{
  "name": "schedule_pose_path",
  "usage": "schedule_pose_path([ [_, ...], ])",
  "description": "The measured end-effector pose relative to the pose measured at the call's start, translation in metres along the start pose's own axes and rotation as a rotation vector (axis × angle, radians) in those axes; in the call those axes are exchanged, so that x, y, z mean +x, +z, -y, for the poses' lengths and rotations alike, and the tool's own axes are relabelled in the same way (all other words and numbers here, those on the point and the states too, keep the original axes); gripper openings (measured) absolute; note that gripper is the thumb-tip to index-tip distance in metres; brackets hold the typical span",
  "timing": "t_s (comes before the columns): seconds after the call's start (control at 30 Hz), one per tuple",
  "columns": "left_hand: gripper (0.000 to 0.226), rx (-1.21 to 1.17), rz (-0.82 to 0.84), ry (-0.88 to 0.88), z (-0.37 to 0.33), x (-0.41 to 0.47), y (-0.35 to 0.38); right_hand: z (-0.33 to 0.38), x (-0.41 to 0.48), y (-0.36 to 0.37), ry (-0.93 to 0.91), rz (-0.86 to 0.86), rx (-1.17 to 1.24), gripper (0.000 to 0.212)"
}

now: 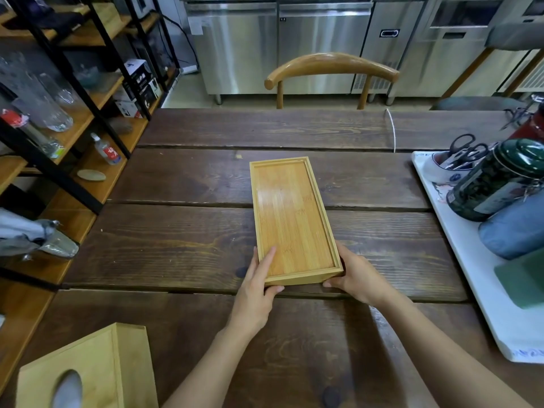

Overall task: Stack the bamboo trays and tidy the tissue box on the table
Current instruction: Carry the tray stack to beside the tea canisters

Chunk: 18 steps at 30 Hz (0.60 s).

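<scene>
bamboo tray (291,213) lies flat at centre frame on the dark wooden table (182,231), long side running away from the camera, slightly angled. only one tray visible; cannot tell if another sits under it. left hand (255,293) grips the near left corner, fingers pressed together and laid flat along the inside, thumb hooked on the near edge. right hand (354,278) holds the near right corner, fingers curled under or against the side, thumb at the near edge. wooden tissue box (88,375) at lower left of frame, well apart from the tray, white tissue (68,390) poking from its oval slot. white board (471,260) with jars at right edge.
</scene>
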<state>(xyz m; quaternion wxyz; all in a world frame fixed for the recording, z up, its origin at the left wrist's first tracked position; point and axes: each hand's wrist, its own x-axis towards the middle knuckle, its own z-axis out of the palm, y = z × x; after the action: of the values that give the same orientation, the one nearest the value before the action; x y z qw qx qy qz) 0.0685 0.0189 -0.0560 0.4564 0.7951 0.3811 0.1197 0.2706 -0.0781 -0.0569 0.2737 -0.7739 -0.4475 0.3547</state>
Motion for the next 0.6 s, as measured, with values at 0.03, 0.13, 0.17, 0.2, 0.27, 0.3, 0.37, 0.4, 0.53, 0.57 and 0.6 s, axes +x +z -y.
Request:
schedule_pose_path([
  [0.03,0.081,0.0,-0.01,0.004,-0.001,0.0,0.001,0.0,0.0,0.0,-0.001,-0.001,-0.001,0.092],
  [0.13,0.087,0.016,-0.039,-0.008,0.0,0.001,-0.001,-0.001,0.0,0.0,-0.007,-0.002,-0.006,0.089],
  [0.17,0.09,0.013,-0.046,-0.021,0.001,0.002,-0.003,-0.001,0.0,0.0,-0.007,-0.005,-0.006,0.088],
  [0.2,0.092,0.005,-0.051,-0.035,0.003,0.002,-0.004,-0.001,0.0,0.0,-0.007,-0.007,-0.003,0.086],
  [0.27,0.095,-0.004,-0.054,-0.054,0.004,0.003,-0.006,-0.001,0.0,0.001,-0.01,-0.011,-0.001,0.085],
  [0.3,0.096,-0.007,-0.055,-0.058,0.004,0.003,-0.006,0.0,0.0,0.001,-0.014,-0.011,-0.006,0.084],
  [0.37,0.099,-0.011,-0.064,-0.069,0.004,0.003,-0.004,0.0,0.0,0.001,-0.023,-0.01,-0.026,0.082],
  [0.4,0.1,-0.012,-0.068,-0.083,0.005,0.003,-0.004,0.0,-0.001,0.001,-0.029,-0.01,-0.041,0.081],
  [0.53,0.092,-0.028,-0.067,-0.114,0.01,0.005,-0.003,0.001,-0.004,0.003,-0.059,-0.034,-0.098,0.078],
  [0.57,0.089,-0.036,-0.063,-0.1,0.009,0.005,-0.003,0.001,-0.004,0.004,-0.062,-0.039,-0.1,0.077],
  [0.6,0.086,-0.044,-0.064,-0.085,0.009,0.005,-0.004,0.001,-0.005,0.004,-0.065,-0.042,-0.101,0.076],
])
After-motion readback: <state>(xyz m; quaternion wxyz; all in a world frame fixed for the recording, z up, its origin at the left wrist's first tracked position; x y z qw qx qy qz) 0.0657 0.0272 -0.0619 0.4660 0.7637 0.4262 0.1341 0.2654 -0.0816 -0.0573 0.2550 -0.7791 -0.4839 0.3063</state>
